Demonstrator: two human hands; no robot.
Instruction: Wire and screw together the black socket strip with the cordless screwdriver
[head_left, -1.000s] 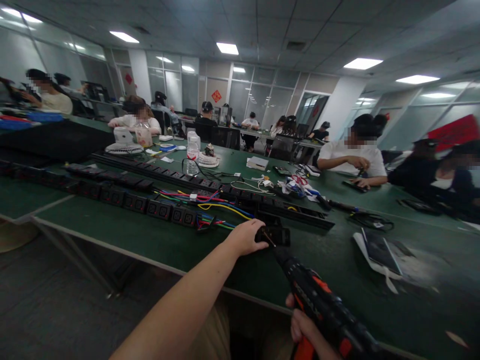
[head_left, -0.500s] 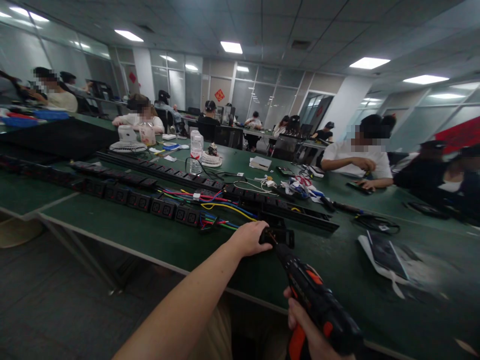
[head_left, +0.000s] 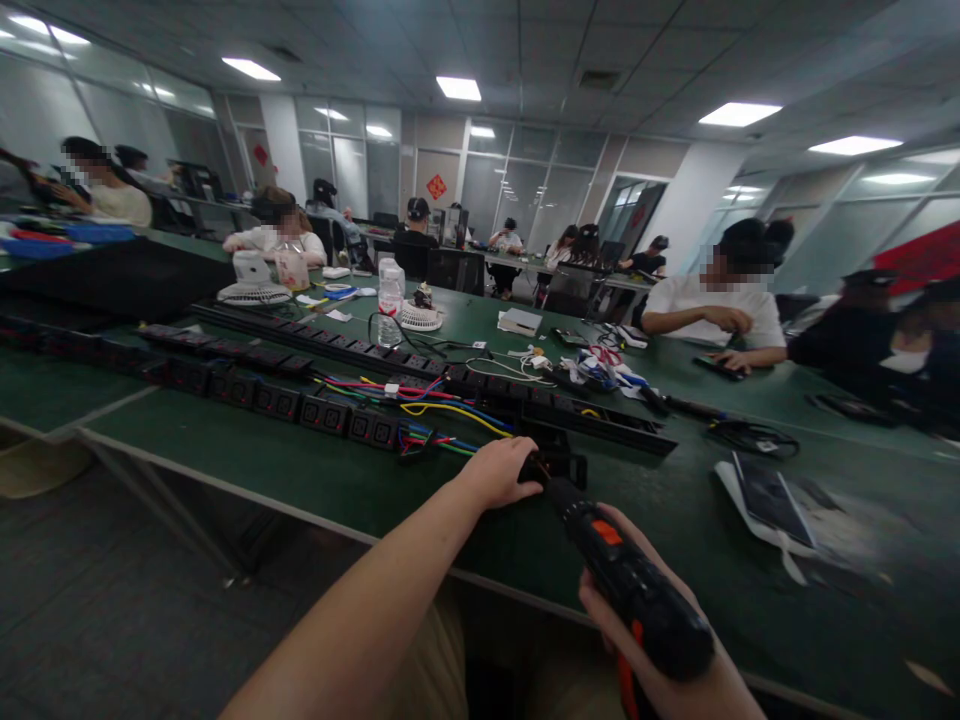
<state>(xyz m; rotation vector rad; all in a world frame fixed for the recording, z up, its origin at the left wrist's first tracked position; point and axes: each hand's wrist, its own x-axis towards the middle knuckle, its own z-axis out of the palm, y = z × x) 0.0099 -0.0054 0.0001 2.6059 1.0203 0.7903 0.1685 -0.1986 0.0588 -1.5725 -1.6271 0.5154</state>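
My left hand (head_left: 504, 470) is closed on a black part (head_left: 574, 470) near the table's front edge. Coloured wires (head_left: 457, 415) run from beside that part to a row of black socket modules (head_left: 322, 415) on the left. In my right hand (head_left: 611, 600) is a black and orange cordless screwdriver (head_left: 637, 590), its bit pointing away from me. The bit's tip meets the black part next to my left fingers; whether it sits in a screw is too small to tell. Behind lies a long black power strip housing (head_left: 600, 425).
A water bottle (head_left: 390, 300) and a white fan part (head_left: 421, 316) stand beyond the strips. To the right are a phone-like dark slab on a white pouch (head_left: 772, 500) and a coiled black cable (head_left: 757, 438). Across the table a person (head_left: 712, 310) handles something small.
The screwdriver has rolled more upright in my right hand, and its body has shifted slightly left and up. My left hand stays on the black part.
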